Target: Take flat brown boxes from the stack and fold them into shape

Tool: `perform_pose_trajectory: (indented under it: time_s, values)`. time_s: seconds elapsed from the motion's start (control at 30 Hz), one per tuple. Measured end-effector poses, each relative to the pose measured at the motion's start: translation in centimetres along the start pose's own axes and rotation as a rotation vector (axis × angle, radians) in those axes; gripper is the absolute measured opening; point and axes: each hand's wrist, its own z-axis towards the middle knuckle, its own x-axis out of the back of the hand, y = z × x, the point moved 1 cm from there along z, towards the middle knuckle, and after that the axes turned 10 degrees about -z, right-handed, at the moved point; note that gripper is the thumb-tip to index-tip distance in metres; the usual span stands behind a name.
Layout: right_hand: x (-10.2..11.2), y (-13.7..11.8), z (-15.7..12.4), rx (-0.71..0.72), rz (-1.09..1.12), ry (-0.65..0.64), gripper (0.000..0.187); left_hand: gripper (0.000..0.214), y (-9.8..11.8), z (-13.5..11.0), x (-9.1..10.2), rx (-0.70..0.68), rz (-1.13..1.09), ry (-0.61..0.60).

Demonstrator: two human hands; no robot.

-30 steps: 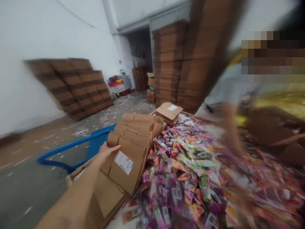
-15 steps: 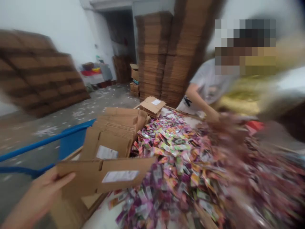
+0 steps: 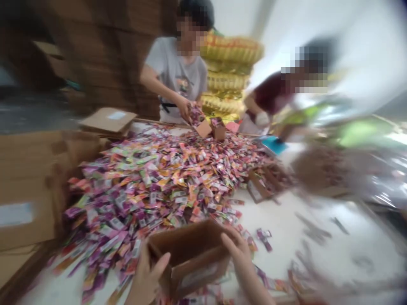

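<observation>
Since the earlier frame, the carton (image 3: 203,273) which the left hand (image 3: 149,269) held flat has moved to the right and is now opened into a box, and the right hand (image 3: 243,254) has come to it. Both hands are clamped on this box: the left on its left end, with the thumb over the rim, the right on its right end. Its open top faces up, and a pale label is on the wall nearest to the wearer. It is held over the near edge of a heap of colourful packets (image 3: 178,178), on a white table (image 3: 280,220). At left are flat cartons (image 3: 25,182); behind them, 1 smaller stack (image 3: 108,118) carries a label. Right of the heap lies another box (image 3: 260,182), with packets inside. Across the table, 1 person in a grey shirt (image 3: 181,72) grasps packets near 2 small boxes (image 3: 218,130).
</observation>
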Motion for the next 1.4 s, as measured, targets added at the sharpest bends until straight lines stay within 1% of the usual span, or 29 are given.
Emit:
perform_pose_trajectory:
  time_s: [0.07,0.1,0.13,0.17,0.23,0.27,0.3,0.33,0.4,0.43,0.47,0.5,0.53,0.6,0.63,0.67,0.7,0.77,0.83,0.87,0.93,1.0,1.03,1.1,1.13,1.2,1.27,1.33,1.4]
  values:
    - [2.1,0.9,-0.1,-0.073,0.113,0.094,0.055,0.088,-0.9,-2.0,-3.0,-0.038,0.003,-0.22]
    - [2.9,1.4,-0.2,-0.107,0.179,0.097,0.056,0.088,-1.5,-2.7,-4.0,-0.046,0.013,-0.307]
    - [3.5,2.0,-0.3,-0.145,0.237,0.061,0.054,0.087,-2.4,-3.2,-4.6,-0.053,0.029,-0.357]
    - [4.1,2.8,-0.4,-0.189,0.273,-0.012,0.054,0.083,-3.3,-3.5,-4.8,-0.061,0.05,-0.362]
    - [4.7,5.1,-0.7,-0.271,0.247,-0.183,0.052,0.073,-5.5,-3.9,-4.4,-0.086,0.094,-0.288]
    - [4.7,6.5,-0.8,-0.289,0.172,-0.235,0.049,0.068,-6.6,-4.0,-4.0,-0.106,0.112,-0.245]
    - [4.5,7.9,-0.9,-0.281,0.058,-0.249,0.048,0.062,-7.7,-4.2,-3.6,-0.123,0.122,-0.219]
    - [4.2,9.1,-0.9,-0.252,-0.079,-0.233,0.056,0.056,-8.8,-4.3,-3.3,-0.135,0.122,-0.211]
    - [3.5,10.3,-0.7,-0.14,-0.312,-0.179,0.087,0.047,-10.5,-4.6,-2.9,-0.143,0.106,-0.22]
    - [3.4,10.1,-0.7,-0.056,-0.389,-0.16,0.098,0.043,-11.1,-4.7,-2.8,-0.147,0.094,-0.223]
    - [3.4,9.5,-0.9,0.041,-0.438,-0.158,0.103,0.04,-11.6,-4.6,-2.7,-0.156,0.082,-0.222]
    - [3.7,8.5,-1.2,0.147,-0.465,-0.19,0.101,0.037,-11.9,-4.6,-2.6,-0.175,0.072,-0.218]
    - [4.2,7.3,-1.9,0.256,-0.485,-0.26,0.096,0.035,-12.1,-4.4,-2.4,-0.203,0.067,-0.218]
    - [5.5,5.1,-3.7,0.454,-0.556,-0.457,0.094,0.03,-12.3,-4.2,-1.7,-0.282,0.067,-0.254]
    - [6.1,4.4,-4.7,0.523,-0.606,-0.544,0.097,0.029,-12.3,-4.0,-1.2,-0.33,0.084,-0.297]
    - [6.6,4.2,-5.6,0.572,-0.66,-0.591,0.098,0.03,-12.1,-3.9,-0.7,-0.381,0.121,-0.357]
    - [6.9,4.3,-6.4,0.603,-0.712,-0.59,0.093,0.035,-11.9,-3.8,-0.1,-0.429,0.176,-0.432]
    - [6.8,5.3,-7.4,0.622,-0.766,-0.515,0.071,0.046,-11.0,-3.8,1.0,-0.493,0.335,-0.603]
    - [6.2,6.5,-7.5,0.592,-0.751,-0.447,0.053,0.05,-9.5,-4.0,1.8,-0.498,0.511,-0.761]
    - [5.8,6.9,-7.5,0.572,-0.744,-0.437,0.054,0.047,-8.6,-4.3,2.0,-0.486,0.588,-0.808]
    - [5.0,7.2,-7.3,0.531,-0.764,-0.426,0.065,0.049,-6.6,-4.8,1.5,-0.48,0.708,-0.829]
    - [4.4,7.2,-7.1,0.5,-0.792,-0.397,0.066,0.056,-4.8,-5.3,0.2,-0.528,0.754,-0.817]
    - [4.0,7.3,-7.1,0.492,-0.801,-0.374,0.06,0.051,-4.1,-5.4,-0.7,-0.563,0.753,-0.804]
    - [3.2,7.7,-6.9,0.478,-0.804,-0.279,0.035,0.034,-3.3,-5.2,-2.6,-0.62,0.724,-0.764]
    - [2.8,8.1,-6.8,0.469,-0.801,-0.219,0.026,0.03,-3.3,-4.9,-3.4,-0.635,0.706,-0.731]
    - [1.8,9.0,-6.6,0.434,-0.762,-0.083,0.025,0.026,-4.1,-4.1,-4.4,-0.649,0.652,-0.659]
    - [1.1,9.8,-6.5,0.381,-0.657,0.017,0.032,0.023,-5.4,-3.3,-4.6,-0.662,0.575,-0.625]
    - [0.6,10.2,-6.7,0.36,-0.582,0.055,0.036,0.016,-6.6,-2.9,-4.2,-0.672,0.485,-0.556]
    - [0.2,10.2,-7.1,0.378,-0.602,0.059,0.031,0.019,-7.2,-2.7,-3.8,-0.677,0.432,-0.445]
